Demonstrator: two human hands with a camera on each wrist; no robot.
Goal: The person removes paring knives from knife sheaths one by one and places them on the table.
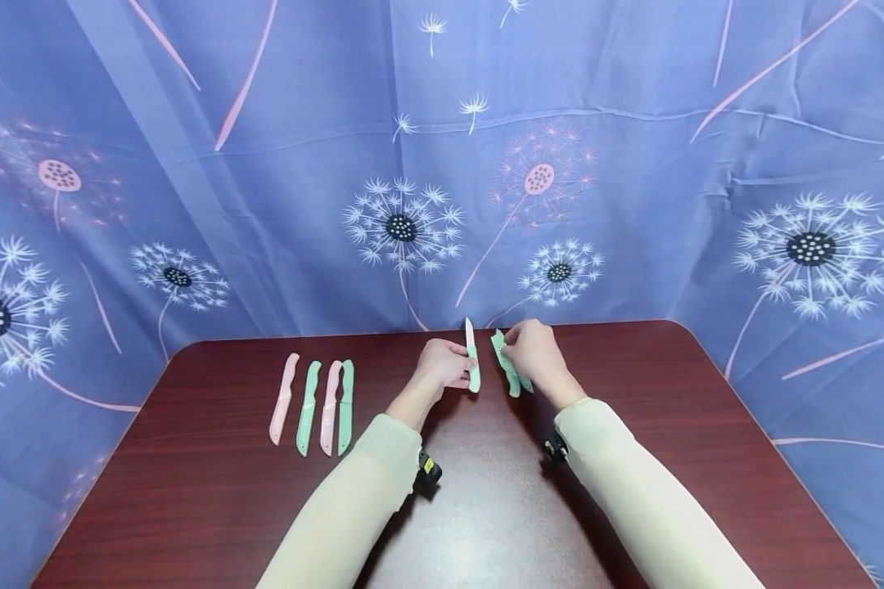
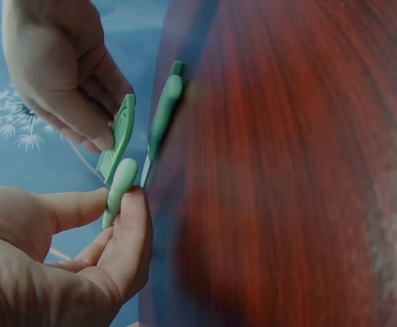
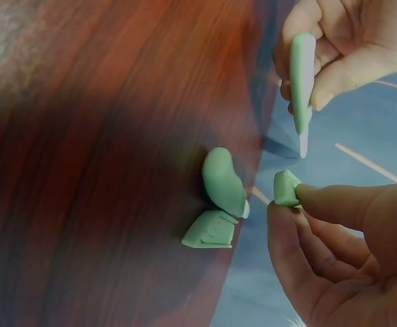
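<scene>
My left hand (image 1: 442, 364) pinches a paring knife (image 1: 474, 375) by its light green handle, its pale blade pointing toward the curtain. To its right, my right hand (image 1: 536, 352) pinches a green blade sheath (image 3: 287, 189) between thumb and fingers. Knife and sheath are apart, with the knife's tip near the sheath in the right wrist view. On the table beneath the right hand lies a second green knife (image 3: 222, 180), its blade mostly hidden. Beside that knife is another green sheath (image 3: 210, 230).
At the left of the brown table (image 1: 214, 483) lie several sheathed knives in a row: a pink knife (image 1: 285, 398), a green knife (image 1: 308, 409), another pink knife (image 1: 330, 409) and another green knife (image 1: 346, 406). A blue dandelion-print curtain (image 1: 302, 245) hangs behind the table's far edge.
</scene>
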